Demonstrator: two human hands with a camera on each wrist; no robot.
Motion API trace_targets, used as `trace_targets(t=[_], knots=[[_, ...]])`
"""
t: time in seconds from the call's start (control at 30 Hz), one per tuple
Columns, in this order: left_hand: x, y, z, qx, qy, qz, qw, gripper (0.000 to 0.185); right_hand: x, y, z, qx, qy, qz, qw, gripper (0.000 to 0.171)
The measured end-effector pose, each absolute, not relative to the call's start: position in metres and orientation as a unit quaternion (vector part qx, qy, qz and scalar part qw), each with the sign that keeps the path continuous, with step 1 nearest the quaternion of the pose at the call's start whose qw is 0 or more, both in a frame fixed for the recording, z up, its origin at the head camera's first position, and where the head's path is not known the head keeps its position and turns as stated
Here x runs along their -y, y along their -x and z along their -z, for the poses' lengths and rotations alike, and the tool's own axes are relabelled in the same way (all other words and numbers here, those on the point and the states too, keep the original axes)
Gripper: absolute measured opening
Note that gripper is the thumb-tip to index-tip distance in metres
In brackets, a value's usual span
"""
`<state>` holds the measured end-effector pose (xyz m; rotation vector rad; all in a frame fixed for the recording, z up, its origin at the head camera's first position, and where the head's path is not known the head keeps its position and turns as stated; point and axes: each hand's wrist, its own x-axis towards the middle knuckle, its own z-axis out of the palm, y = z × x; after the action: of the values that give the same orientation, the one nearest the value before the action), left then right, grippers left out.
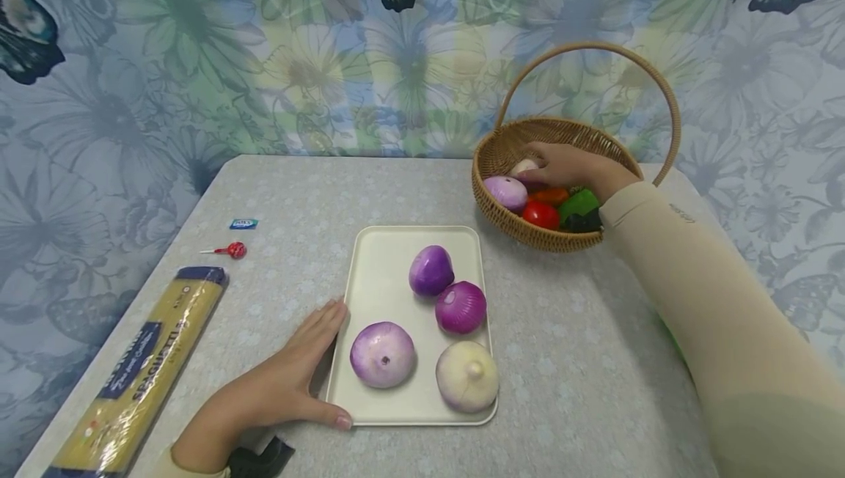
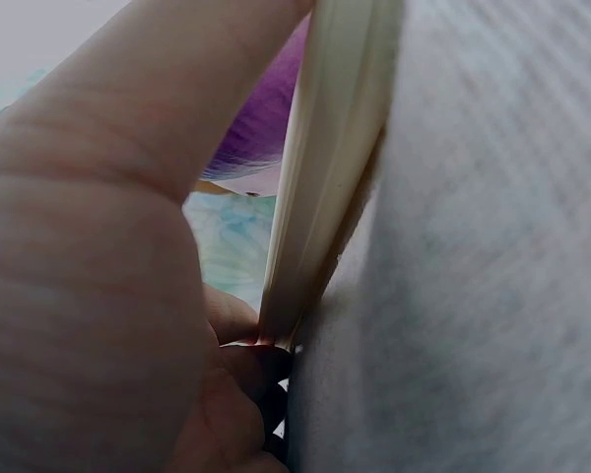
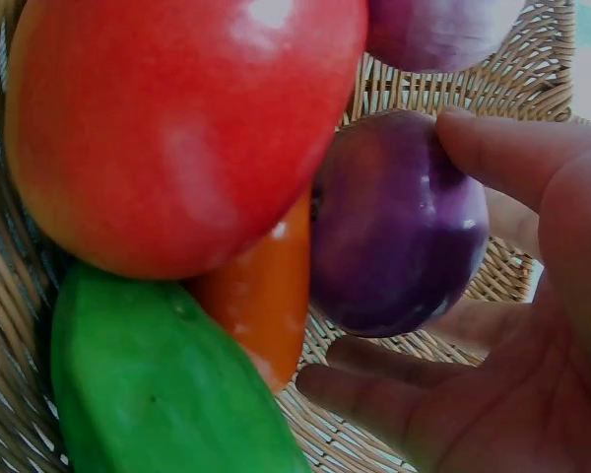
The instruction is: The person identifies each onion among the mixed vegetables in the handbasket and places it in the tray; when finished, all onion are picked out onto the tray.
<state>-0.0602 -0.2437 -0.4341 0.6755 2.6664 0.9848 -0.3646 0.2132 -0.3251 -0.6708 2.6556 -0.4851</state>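
In the head view my left hand [image 1: 290, 372] rests along the left edge of a cream tray [image 1: 386, 251], fingers straight, thumb by its near corner. On the tray lie several onions: a smooth purple onion [image 1: 431, 270], a striped purple onion [image 1: 461, 308], a pale purple onion [image 1: 383, 355] and a white onion [image 1: 467, 377]. My right hand [image 1: 574, 166] reaches into a wicker basket [image 1: 488, 159]. There its thumb and fingers curl round a purple onion [image 3: 399, 227], whose pale side [image 1: 524, 166] shows in the head view. Another light purple onion [image 1: 505, 193] sits beside it.
The basket also holds a tomato [image 1: 541, 215], an orange vegetable [image 1: 549, 196] and a green vegetable [image 1: 579, 205]; its tall handle [image 1: 594, 45] arches overhead. A spaghetti packet [image 1: 145, 368], a lollipop [image 1: 235, 250] and a small blue wrapped sweet [image 1: 243, 223] lie left of the tray.
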Motion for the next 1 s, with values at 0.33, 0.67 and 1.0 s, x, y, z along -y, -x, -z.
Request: trace_targets(t=[0.33,0.67,1.0], knots=[[0.244,0.061,0.433,-0.907,-0.225,-0.336,0.116,0.148,-0.212,0.366,0.325,-0.941,0.255,0.143,0.17,0.059],[0.244,0.059,0.433,-0.908,-0.229,-0.334,0.111,0.148,-0.209,0.355,0.291,-0.936,0.281,0.165,0.13,0.061],[0.243,0.06,0.433,-0.909,-0.225,-0.333,0.11,0.148,-0.171,0.317,0.251,-0.91,0.344,0.209,0.098,0.058]])
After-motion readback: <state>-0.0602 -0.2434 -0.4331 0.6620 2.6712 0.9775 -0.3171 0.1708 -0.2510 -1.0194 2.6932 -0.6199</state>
